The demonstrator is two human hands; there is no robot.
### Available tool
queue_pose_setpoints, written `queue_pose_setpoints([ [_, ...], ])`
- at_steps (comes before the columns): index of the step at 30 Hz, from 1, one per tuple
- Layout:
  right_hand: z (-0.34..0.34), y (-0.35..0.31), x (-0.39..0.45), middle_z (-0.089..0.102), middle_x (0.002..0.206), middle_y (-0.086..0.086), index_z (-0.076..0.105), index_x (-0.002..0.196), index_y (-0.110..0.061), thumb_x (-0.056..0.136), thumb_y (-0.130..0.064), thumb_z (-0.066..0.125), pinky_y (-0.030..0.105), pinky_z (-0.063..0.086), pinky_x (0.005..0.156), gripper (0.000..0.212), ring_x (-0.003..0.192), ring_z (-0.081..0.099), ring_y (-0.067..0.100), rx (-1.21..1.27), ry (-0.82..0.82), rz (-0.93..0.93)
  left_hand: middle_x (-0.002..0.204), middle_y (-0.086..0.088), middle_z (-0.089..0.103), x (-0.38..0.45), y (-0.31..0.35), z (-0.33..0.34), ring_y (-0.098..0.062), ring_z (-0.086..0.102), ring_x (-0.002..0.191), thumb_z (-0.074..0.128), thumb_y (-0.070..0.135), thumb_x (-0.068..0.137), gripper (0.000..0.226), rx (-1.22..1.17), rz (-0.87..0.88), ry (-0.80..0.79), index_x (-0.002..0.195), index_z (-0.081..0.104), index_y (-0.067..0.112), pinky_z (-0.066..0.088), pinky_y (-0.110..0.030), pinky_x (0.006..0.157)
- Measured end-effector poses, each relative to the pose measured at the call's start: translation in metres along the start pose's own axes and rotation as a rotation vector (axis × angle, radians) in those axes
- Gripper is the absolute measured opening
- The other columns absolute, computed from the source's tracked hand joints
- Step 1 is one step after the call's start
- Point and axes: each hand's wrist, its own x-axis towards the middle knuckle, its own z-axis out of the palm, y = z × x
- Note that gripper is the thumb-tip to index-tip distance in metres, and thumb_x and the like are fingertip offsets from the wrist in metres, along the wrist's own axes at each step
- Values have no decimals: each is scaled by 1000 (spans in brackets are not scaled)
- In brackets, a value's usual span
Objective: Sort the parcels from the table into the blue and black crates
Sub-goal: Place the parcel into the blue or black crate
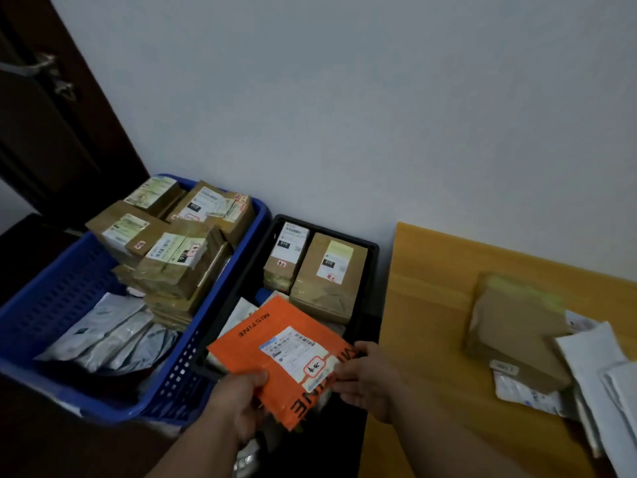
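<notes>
An orange mailer parcel (275, 353) with a white label hangs over the near end of the black crate (374, 270). My left hand (238, 405) pinches its near left edge, thumb on top. My right hand (367, 377) holds its right edge, fingers curled under it. The black crate holds two brown boxes (327, 281) at its far end. Left of it, the blue crate (51, 298) is stacked with brown boxes (172, 250) and grey mailers (110, 336). On the yellow table (431, 305) to the right lie a brown parcel (517, 326) and white mailers (599, 370).
A dark wooden door (51, 115) stands at the left behind the blue crate. A plain white wall (344, 98) runs behind the crates and table. The floor near the crates is dark.
</notes>
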Motion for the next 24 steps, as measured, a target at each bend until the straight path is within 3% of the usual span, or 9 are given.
queue_pose_setpoints([
  [2,22,-3,15,67,101,13,31,132,-28,83,8,61,30,50,60,67,64,68,22,13,66,-5,97,-16,66,19,13,-4,-30,62,83,47,-6,96,28,53,-26,5,119,55,8,52,-44,64],
  [4,43,-7,34,60,100,8,30,136,-26,78,12,59,36,52,66,75,74,66,25,-16,166,-13,94,-16,68,33,27,-10,-31,65,81,47,-3,97,19,152,-75,-9,109,57,8,58,-43,60],
  [7,66,-15,64,55,100,4,27,142,-23,82,8,53,35,51,65,72,91,60,27,-89,236,-33,94,-18,70,51,48,-24,-34,69,84,56,15,89,17,419,-95,-28,106,59,15,60,-46,74],
  [10,83,-26,88,55,114,8,22,149,-20,90,3,47,29,48,66,68,99,56,25,-176,258,-77,82,-16,68,93,63,-51,-33,68,73,52,24,77,30,751,182,88,100,63,9,58,-47,63],
  [13,92,-29,109,52,132,15,19,153,-21,95,2,41,39,53,89,66,110,56,29,-255,288,-96,84,-5,60,112,76,-58,-20,61,71,56,20,89,9,886,344,162,92,50,14,51,-35,58],
  [17,96,-23,129,55,122,12,17,155,-30,95,3,39,33,51,83,71,96,56,22,-352,279,-77,111,-3,62,150,74,-57,-19,62,93,47,49,80,41,1206,372,-48,112,60,25,57,-41,80],
  [19,97,-18,134,56,123,13,25,152,-33,93,1,43,31,51,83,71,98,59,24,-429,292,-112,126,-3,55,155,76,-51,-20,57,108,51,39,89,43,1362,348,-137,128,57,22,51,-34,94],
  [21,96,-11,135,53,130,16,36,148,-31,92,-8,50,33,51,94,63,109,59,30,-543,295,-111,131,-4,52,156,78,-42,-21,54,113,51,32,94,41,1444,313,-185,133,53,20,45,-29,97],
  [24,91,-5,129,48,137,15,51,139,-22,93,-22,54,33,48,99,46,117,55,30,-611,295,-56,133,-3,55,158,76,-33,-22,57,109,48,34,88,47,1442,268,-216,135,52,26,49,-35,97],
])
